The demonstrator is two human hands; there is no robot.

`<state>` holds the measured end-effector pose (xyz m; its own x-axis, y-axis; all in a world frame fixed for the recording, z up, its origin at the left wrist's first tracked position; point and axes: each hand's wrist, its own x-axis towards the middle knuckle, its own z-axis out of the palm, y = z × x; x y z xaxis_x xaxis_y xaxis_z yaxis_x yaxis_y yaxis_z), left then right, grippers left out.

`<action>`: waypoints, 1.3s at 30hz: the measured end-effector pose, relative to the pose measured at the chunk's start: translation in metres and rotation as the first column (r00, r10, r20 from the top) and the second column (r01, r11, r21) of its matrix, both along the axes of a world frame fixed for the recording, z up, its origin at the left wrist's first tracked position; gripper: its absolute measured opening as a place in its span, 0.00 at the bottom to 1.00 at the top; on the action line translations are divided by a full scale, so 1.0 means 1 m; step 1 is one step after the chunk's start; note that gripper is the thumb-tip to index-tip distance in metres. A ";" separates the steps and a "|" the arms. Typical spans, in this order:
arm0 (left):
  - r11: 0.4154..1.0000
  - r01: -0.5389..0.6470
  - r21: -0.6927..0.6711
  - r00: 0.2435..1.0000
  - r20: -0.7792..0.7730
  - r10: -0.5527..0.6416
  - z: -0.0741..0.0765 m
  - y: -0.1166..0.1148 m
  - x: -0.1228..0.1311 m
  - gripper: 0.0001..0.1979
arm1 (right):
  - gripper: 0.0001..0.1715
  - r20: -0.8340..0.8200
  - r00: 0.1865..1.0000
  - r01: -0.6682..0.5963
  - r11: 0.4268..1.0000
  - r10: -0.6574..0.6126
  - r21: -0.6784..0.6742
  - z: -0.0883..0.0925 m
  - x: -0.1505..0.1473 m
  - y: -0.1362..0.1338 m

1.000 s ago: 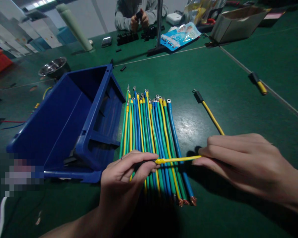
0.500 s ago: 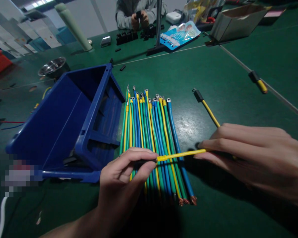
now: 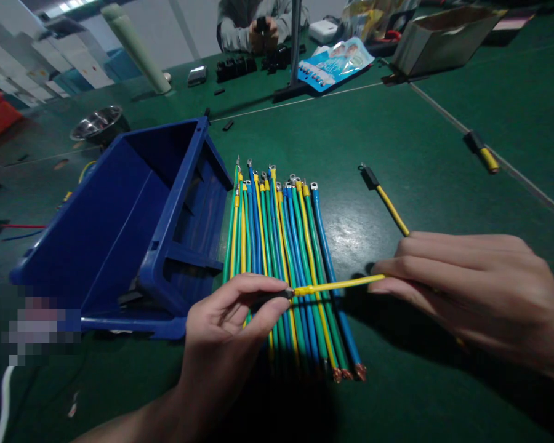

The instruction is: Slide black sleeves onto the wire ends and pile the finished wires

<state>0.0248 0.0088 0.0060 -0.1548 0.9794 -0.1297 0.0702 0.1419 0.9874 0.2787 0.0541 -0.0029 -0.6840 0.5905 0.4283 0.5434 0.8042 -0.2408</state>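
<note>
My left hand (image 3: 237, 320) pinches a small black sleeve (image 3: 277, 296) between thumb and fingers, at the lug end of a thin yellow cable (image 3: 337, 285). How far the lug sits in the sleeve cannot be made out. Farther along, my right hand (image 3: 471, 289) is closed on that same cable. Beneath them lies a row of blue, green and yellow cables (image 3: 300, 240), metal lugs at the far ends and bare copper at some near ends. Beyond my right hand, another yellow cable (image 3: 391, 206) wears a black sleeve; its near end is hidden.
A blue bin (image 3: 166, 246) lies left of the cables, black pieces inside. Behind it is a metal bowl (image 3: 99, 125). Across the green table (image 3: 443, 178), a co-worker's hands (image 3: 263, 35) hold a black piece near a metal post (image 3: 296, 43), a blue packet (image 3: 335, 64) and a cardboard box (image 3: 443, 46).
Both hands keep their grips. My right hand and the yellow cable have shifted slightly up and right; a little more of the black sleeve shows at my left fingertips.
</note>
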 end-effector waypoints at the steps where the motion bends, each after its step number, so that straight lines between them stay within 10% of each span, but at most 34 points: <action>1: 1.000 -0.002 -0.001 1.000 -0.014 0.002 0.000 0.000 0.000 0.12 | 0.09 -0.006 1.000 -0.002 1.000 0.002 -0.005 0.000 -0.001 0.000; 39: 0.980 0.139 0.144 0.963 -0.249 -0.100 -0.002 0.000 -0.002 0.14 | 0.11 -0.025 0.999 0.023 0.999 -0.022 0.037 -0.004 -0.011 -0.008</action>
